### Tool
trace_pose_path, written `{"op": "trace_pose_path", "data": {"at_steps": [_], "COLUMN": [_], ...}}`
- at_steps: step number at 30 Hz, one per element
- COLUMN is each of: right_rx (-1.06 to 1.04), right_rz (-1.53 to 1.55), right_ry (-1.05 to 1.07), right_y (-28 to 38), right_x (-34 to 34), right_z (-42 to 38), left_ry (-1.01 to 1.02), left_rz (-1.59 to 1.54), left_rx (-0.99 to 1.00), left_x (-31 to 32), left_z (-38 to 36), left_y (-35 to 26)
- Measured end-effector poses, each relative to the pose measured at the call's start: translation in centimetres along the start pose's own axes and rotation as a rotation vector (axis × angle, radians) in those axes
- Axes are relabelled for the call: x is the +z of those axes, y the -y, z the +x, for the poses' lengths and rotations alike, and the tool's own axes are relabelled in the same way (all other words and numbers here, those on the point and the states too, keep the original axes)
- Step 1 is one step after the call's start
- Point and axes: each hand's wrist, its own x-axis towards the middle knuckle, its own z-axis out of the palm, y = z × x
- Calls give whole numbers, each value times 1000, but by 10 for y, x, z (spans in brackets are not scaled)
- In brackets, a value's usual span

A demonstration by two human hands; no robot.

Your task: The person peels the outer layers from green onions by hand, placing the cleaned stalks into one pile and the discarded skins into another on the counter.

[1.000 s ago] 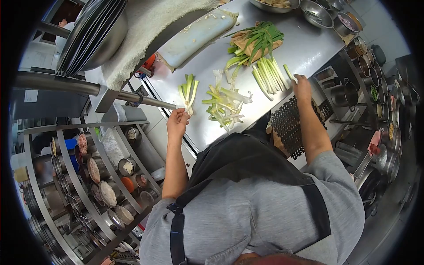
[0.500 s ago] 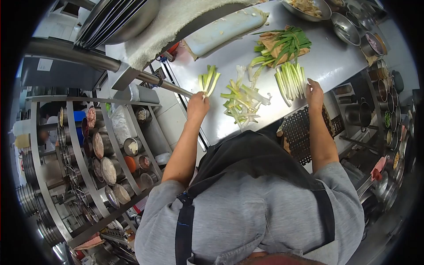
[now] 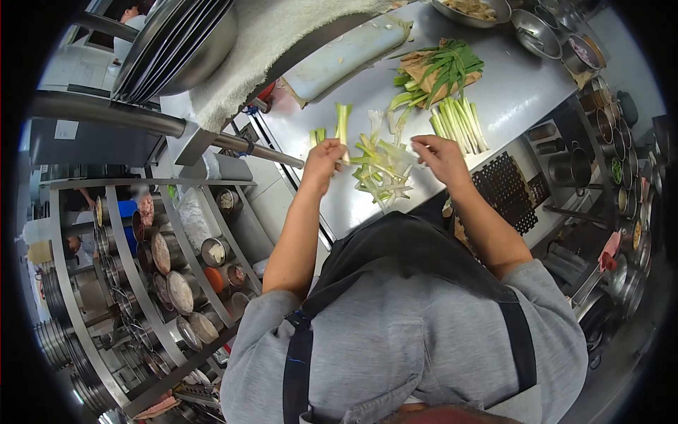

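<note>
My left hand (image 3: 325, 165) is closed around the lower end of a leek stalk (image 3: 343, 124), whose pale green top points away from me. Just left of it, shorter green stalk pieces (image 3: 317, 135) lie on the steel table (image 3: 505, 113). My right hand (image 3: 439, 157) has thumb and fingers pinched together above the right side of a pile of peeled leek layers (image 3: 378, 173). Pale, translucent strips hang near those fingertips; whether one is held I cannot make out. Beyond my right hand lies a row of pale leek stalks (image 3: 459, 124), side by side.
Behind the row, green leaves (image 3: 455, 63) lie on brown wrapping. A long wrapped light-blue slab (image 3: 346, 60) sits at the back, near metal bowls (image 3: 535, 35). A steel post (image 3: 261, 150) and shelf rack (image 3: 148, 275) stand left; a perforated black mat (image 3: 501, 187) lies right.
My right hand has moved left, from beside the row of stalks to above the peelings. My left hand now holds one stalk, nearer the peelings. The view has shifted slightly.
</note>
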Motion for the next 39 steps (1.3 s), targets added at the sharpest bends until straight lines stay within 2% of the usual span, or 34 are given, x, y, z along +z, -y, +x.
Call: {"op": "trace_pose_path", "data": {"at_steps": [1, 2, 3, 4, 5, 8, 14, 16, 19, 22, 23, 25, 30, 33, 37, 39], "right_rx": [28, 54, 52, 104, 156, 170, 177, 172, 153, 132, 131, 132, 118, 82, 131, 124], "right_rz": [36, 70, 63, 184, 304, 391, 410, 373, 277, 225, 347, 505, 550, 562, 607, 625], "right_ry": [44, 90, 95, 148, 203, 280, 411, 431, 454, 443, 368, 247, 169, 89, -31, -175], "right_y": [8, 17, 25, 34, 38, 41, 58, 59, 62, 62, 58, 50, 48, 40, 25, 11], "right_x": [7, 14, 20, 27, 31, 39, 35, 37, 42, 43, 43, 39, 30, 33, 36, 33], "right_z": [4, 8, 11, 14, 17, 25, 14, 11, 3, -2, -1, 2, 1, -4, -11, -10], "left_ry": [163, 163, 269, 373, 365, 399, 454, 331, 282, 276, 280, 114, -61, -204, -270, -423], "left_rz": [-277, -284, -340, -396, -406, -359, -284, -349, -306, -277, -276, -460, -563, -733, -732, -645], "left_rx": [-31, -30, 22, 76, 79, 126, 163, 173, 285, 300, 300, 321, 284, 287, 291, 335], "left_x": [6, 11, 16, 20, 24, 27, 22, 21, 22, 22, 20, 14, -2, -11, -12, -13], "left_z": [-22, -37, -50, -59, -65, -75, -81, -84, -81, -71, -67, -61, -49, -44, -50, -51], "left_y": [-18, -27, -33, -34, -31, -28, -32, -44, -57, -50, -50, -49, -40, -34, -33, -25]}}
